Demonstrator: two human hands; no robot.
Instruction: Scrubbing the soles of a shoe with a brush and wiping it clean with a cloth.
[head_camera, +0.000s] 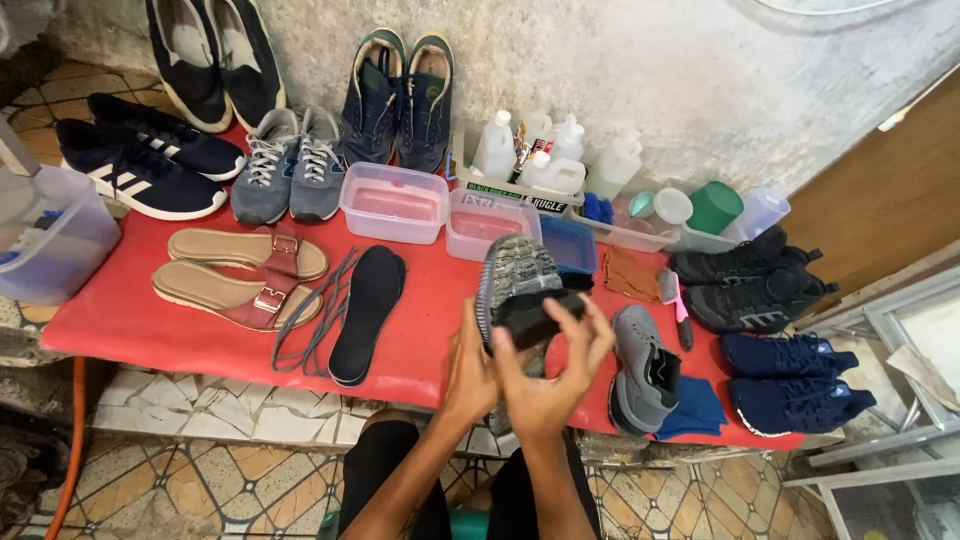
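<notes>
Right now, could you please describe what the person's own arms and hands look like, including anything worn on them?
Both forearms are bare to the bottom edge of the picture: no sleeves, gloves or watch show. The left hand and right hand are bare too, with slim fingers and no rings that I can see. Whether the forearm carries any marking is too blurred to tell.

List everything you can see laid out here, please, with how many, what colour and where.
grey shoe: 1, grey patterned sole up, held over the mat's front
black insole: 1, on the mat, left of the hands
shoelaces: dark grey bundle, beside the insole
sandals: 2, tan and maroon, left
grey sneaker: 1, front right
blue cloth: 1, under that sneaker
clear tubs: 2, pinkish, centre back
white bottles: several, by the wall
red mat: 1, beneath everything
left hand: on the shoe's near side
right hand: gripping a black part at the shoe
</notes>
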